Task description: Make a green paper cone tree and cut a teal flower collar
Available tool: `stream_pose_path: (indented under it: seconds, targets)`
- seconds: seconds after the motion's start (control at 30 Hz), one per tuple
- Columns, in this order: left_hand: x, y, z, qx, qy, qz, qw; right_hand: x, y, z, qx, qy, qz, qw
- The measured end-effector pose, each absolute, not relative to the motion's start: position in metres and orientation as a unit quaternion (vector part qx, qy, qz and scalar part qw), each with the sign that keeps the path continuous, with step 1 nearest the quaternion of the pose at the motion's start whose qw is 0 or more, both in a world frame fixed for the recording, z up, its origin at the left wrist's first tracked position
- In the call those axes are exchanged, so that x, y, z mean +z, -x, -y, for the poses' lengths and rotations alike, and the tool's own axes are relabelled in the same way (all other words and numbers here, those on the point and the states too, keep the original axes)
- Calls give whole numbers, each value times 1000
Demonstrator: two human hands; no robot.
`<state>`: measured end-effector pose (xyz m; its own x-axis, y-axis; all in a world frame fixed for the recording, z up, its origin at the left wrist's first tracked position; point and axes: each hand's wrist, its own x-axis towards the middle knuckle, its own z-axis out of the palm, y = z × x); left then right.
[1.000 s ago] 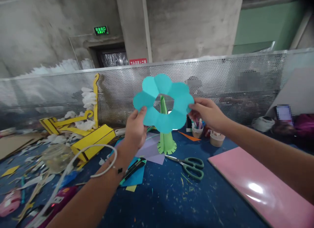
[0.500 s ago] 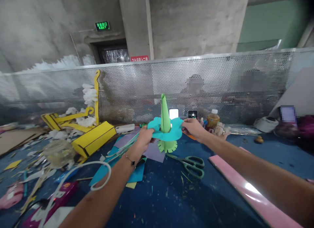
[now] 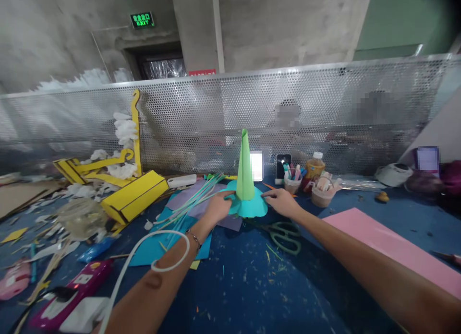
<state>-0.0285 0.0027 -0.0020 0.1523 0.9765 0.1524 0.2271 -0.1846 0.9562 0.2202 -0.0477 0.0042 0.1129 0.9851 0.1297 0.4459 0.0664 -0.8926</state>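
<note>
A light-green paper cone (image 3: 245, 173) stands upright on the table. Around its lower part sits a turquoise paper piece with a scalloped edge (image 3: 248, 208), which drapes downward and hides most of the cone's fringed base. My left hand (image 3: 219, 205) is closed at the turquoise paper's left edge, index finger on top; its thumb is hidden. At the right edge my right hand (image 3: 284, 202) pinches the same paper with its fingertips. Green-handled scissors (image 3: 286, 238) lie on the table just in front of my right hand.
Left of the cone lie thin paper strips (image 3: 194, 199), blue sheets (image 3: 151, 250) and a yellow box-like cardboard form (image 3: 135, 197). A white cable (image 3: 135, 245) loops by my left forearm. Pen cups (image 3: 321, 195) and a bottle (image 3: 314, 171) stand back right; a pink board (image 3: 389, 243) lies right.
The turquoise paper has moved down the cone, from mid-height to near the table, covering the fringed base. Both hands went down with it. The view has tilted slightly downward.
</note>
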Motion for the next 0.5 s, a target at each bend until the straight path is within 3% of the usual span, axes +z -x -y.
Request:
stream_pose_path:
  seconds: [0.3, 0.5]
  targets:
    - [-4, 20, 12, 423, -662, -472, 400, -9, -211, 42, 449, 581, 479, 481]
    - [-4, 22, 10, 423, -670, -473, 386, -17, -213, 37, 461, 569, 466, 495]
